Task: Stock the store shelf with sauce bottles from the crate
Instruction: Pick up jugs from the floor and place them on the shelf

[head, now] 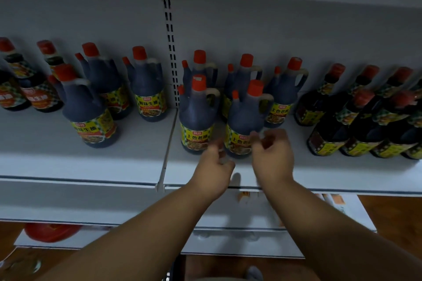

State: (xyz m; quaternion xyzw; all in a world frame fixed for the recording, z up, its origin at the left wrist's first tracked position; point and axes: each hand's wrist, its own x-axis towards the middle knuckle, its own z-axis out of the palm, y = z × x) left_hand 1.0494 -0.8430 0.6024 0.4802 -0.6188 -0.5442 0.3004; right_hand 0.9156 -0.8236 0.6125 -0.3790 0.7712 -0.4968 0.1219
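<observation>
Item one, my left hand (214, 166): grip loosely curled, holding nothing I can make out, blurred.

Item two, dark plastic sauce jug with red cap and yellow label (245, 118): upright on the white metal shelf (91, 162), long axis vertical, just ahead of and between both grips, front row.

Item three, my right hand (271, 155): fingers curled at the jug's lower right side, contact unclear; the nearer hand, I judge.
</observation>
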